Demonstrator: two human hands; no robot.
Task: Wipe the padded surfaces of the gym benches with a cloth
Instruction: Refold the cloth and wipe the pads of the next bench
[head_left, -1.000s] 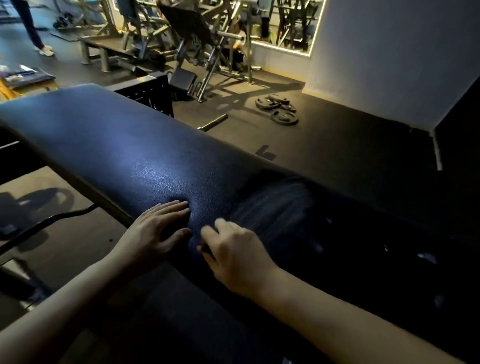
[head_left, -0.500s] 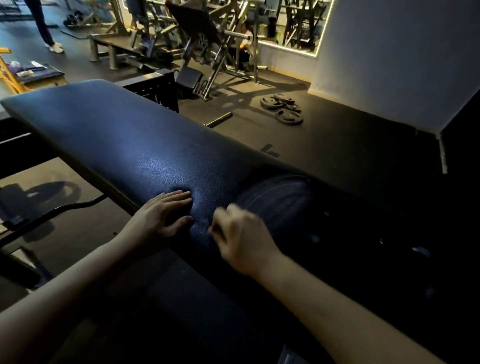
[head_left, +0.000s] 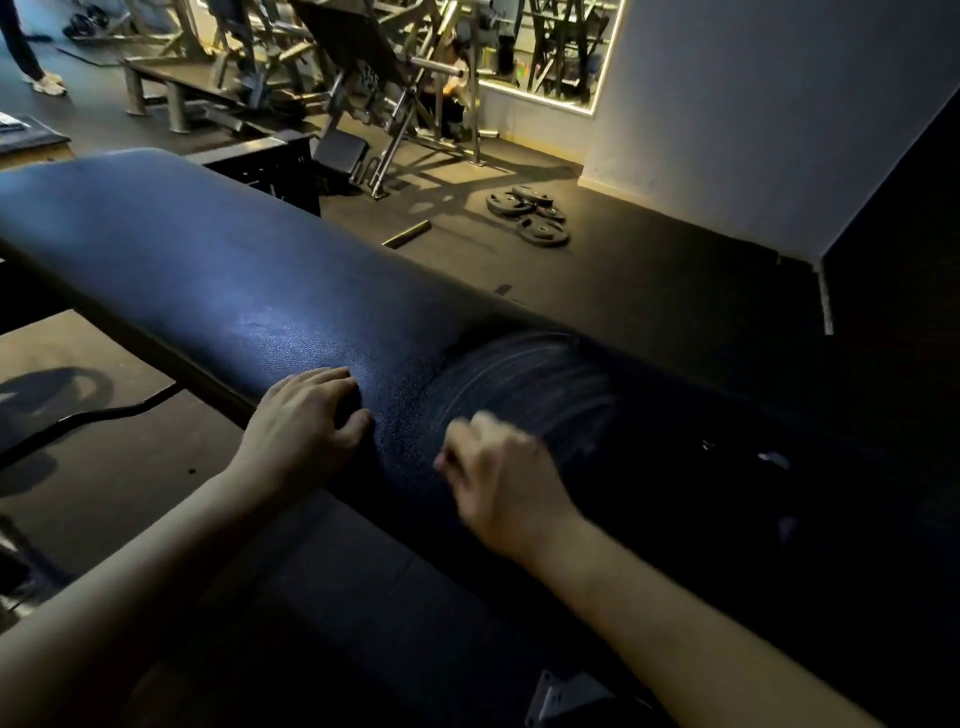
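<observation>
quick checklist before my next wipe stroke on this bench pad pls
1. Cloth in hand: ok. The right hand has its fingers curled, and the dark cloth streaks out just beyond it.
2. Cloth lying flat on the bench pad: cannot tell, because of motion blur.
3. Bench steadied: ok. The left hand rests on the pad's near edge.
4. Stretch toward the far end: ok. Nothing shows lying on the padding there.
5. Right end of the pad: cannot tell. It is in deep shadow, with a few pale flecks that I cannot identify.
6. Weight plates: ok. They are on the floor, apart from the bench.
</observation>
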